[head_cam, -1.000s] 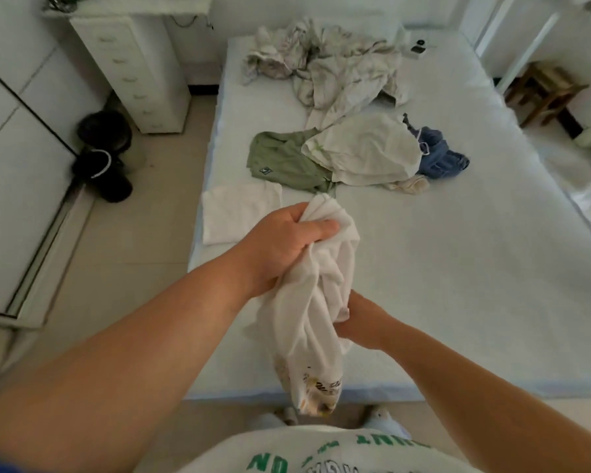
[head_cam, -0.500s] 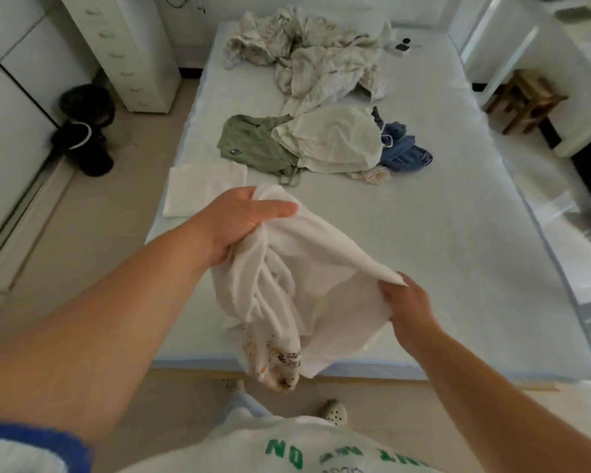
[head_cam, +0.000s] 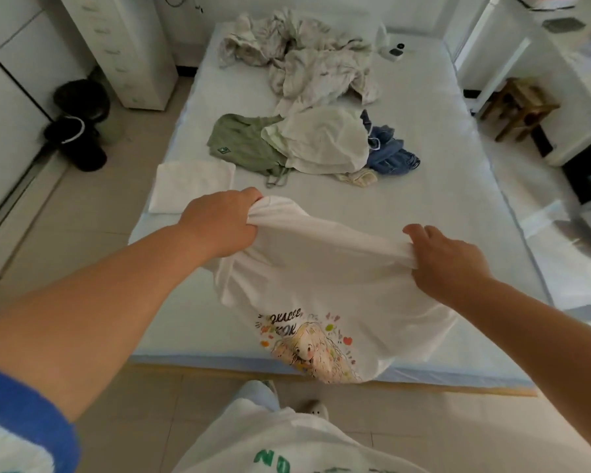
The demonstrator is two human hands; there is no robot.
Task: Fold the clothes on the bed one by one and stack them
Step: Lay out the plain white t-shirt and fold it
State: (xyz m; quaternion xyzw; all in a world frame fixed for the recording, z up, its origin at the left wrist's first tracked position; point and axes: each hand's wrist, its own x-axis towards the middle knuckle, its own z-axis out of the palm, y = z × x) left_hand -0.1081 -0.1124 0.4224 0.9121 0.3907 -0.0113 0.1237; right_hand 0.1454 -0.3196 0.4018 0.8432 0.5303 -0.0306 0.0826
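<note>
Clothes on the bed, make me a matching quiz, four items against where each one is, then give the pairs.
1. printed white T-shirt
2. folded white garment
3. green garment
4. blue denim garment

A. far side of the heap's right end
B. flat by the bed's left edge
C. stretched between left hand and right hand
D. left end of the heap

Pairs: 1-C, 2-B, 3-D, 4-A

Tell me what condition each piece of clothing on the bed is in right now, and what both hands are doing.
White printed T-shirt: held up, spread between both hands, not folded.
Left hand: grips one end of the shirt's top edge.
Right hand: pinches the other end.
White folded garment: folded flat near the bed's left edge.
Green garment: crumpled.
Cream garment: loose, lying partly over the green one.
Blue denim garment: bunched.
Bedding heap: rumpled at the far end.
</note>
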